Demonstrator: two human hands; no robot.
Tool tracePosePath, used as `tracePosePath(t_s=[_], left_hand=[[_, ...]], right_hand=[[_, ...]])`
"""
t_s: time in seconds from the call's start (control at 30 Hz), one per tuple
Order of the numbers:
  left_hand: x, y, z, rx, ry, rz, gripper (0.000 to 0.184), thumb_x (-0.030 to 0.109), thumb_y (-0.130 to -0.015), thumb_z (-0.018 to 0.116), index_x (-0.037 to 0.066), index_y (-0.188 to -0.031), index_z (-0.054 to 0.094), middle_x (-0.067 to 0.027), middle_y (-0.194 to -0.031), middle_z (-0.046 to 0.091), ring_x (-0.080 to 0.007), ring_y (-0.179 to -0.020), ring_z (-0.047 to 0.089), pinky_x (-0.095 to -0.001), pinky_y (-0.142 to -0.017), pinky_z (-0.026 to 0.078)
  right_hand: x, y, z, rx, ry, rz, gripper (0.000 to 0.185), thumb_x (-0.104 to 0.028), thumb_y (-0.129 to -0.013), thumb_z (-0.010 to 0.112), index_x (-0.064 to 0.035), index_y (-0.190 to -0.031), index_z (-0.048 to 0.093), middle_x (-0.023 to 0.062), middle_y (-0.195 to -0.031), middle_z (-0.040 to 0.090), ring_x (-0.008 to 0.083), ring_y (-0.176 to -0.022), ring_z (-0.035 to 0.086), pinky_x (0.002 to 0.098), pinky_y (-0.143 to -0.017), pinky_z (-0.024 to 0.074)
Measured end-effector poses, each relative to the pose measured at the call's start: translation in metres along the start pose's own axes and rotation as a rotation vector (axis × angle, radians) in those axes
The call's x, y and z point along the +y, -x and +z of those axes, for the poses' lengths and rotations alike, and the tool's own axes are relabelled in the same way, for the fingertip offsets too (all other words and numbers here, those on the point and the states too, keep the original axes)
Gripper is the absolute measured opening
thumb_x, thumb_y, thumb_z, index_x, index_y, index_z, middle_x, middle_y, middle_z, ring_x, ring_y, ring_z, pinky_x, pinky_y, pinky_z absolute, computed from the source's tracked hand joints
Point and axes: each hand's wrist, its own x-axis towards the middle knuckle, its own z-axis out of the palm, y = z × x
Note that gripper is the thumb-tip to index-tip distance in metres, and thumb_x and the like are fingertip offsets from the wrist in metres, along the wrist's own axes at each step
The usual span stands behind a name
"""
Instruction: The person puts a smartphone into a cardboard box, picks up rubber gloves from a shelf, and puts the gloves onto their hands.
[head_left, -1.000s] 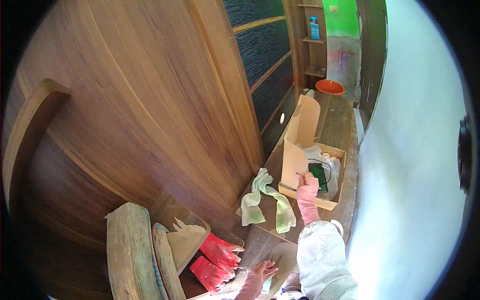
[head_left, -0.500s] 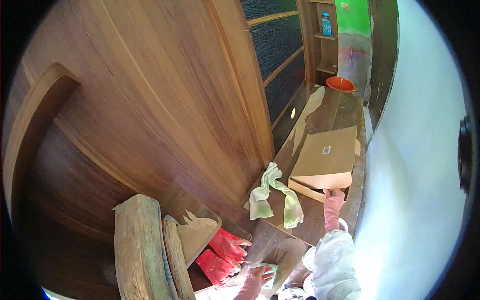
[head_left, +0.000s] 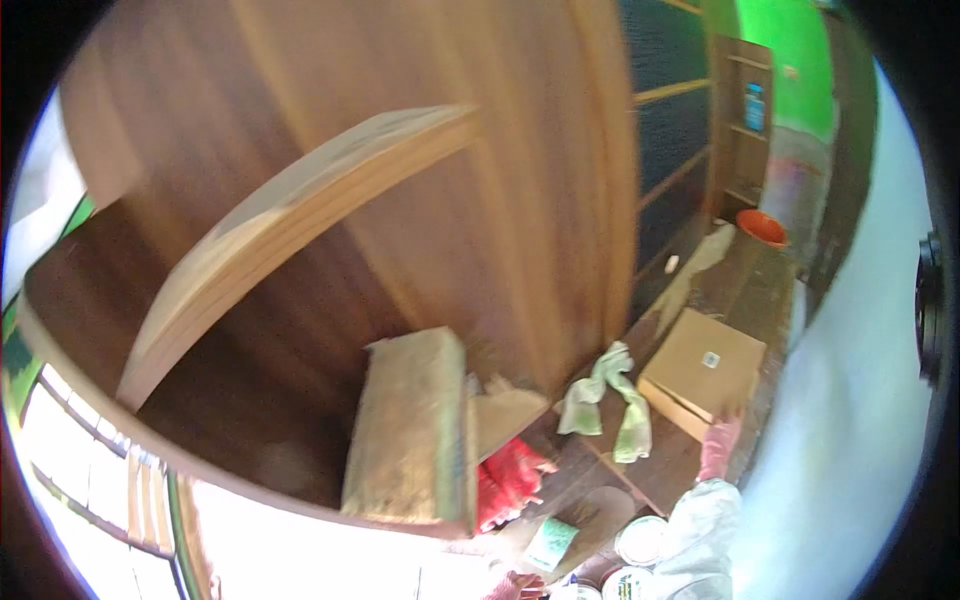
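Note:
A brown cardboard box with a small white label lies closed on the wooden surface at the right. My right hand, in a pink sleeve, is at the box's front edge; its fingers are blurred. My left hand shows at the bottom edge, partly cut off, near a green and white packet, with its fingers apart and nothing visible in it. A white and green cloth lies left of the box.
Wood blocks and red gloves are left of the packet. White-lidded tubs stand by my right sleeve. A curved wooden piece juts from the panel at left. An orange basin and a blue bottle are farther back.
The box lid has swung down, hiding the phone and plastic bags inside. The view has turned left, so things appear farther right. My left hand has moved lower in view.

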Motion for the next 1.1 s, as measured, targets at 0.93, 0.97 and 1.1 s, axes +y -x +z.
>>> tracePosePath(t_s=[0.93,0.97,1.1], left_hand=[[0.107,0.074,0.012,0.182,-0.802,0.687,0.02,0.014,-0.08,0.066,-0.001,-0.09,0.057,-0.016,-0.076,0.064,-0.0308,-0.072,0.063,-0.0361,-0.065,0.048],[0.108,0.074,0.006,0.187,-0.802,0.693,0.02,0.014,-0.08,0.066,-0.001,-0.09,0.057,-0.016,-0.076,0.064,-0.0308,-0.072,0.063,-0.0361,-0.065,0.048],[0.089,0.064,-0.014,-0.082,-0.988,0.66,0.014,0.013,-0.081,0.065,0.0,-0.087,0.062,-0.015,-0.078,0.066,-0.0256,-0.072,0.064,-0.0343,-0.066,0.049]], right_hand=[[-0.29,0.341,-0.054,-1.118,-1.046,0.847,0.049,-0.03,-0.094,0.05,0.0027,-0.13,0.042,0.0135,-0.124,0.051,0.0214,-0.112,0.052,0.03,-0.092,0.0436],[-0.282,0.341,-0.06,-1.171,-1.23,1.048,0.052,-0.035,-0.093,0.05,0.0,-0.131,0.04,0.0135,-0.13,0.046,0.0226,-0.117,0.048,0.0333,-0.097,0.0392],[-0.252,0.336,-0.062,-1.113,-1.519,1.515,0.058,-0.038,-0.092,0.05,-0.0031,-0.134,0.032,0.0135,-0.141,0.032,0.0246,-0.128,0.036,0.0405,-0.107,0.0288]])
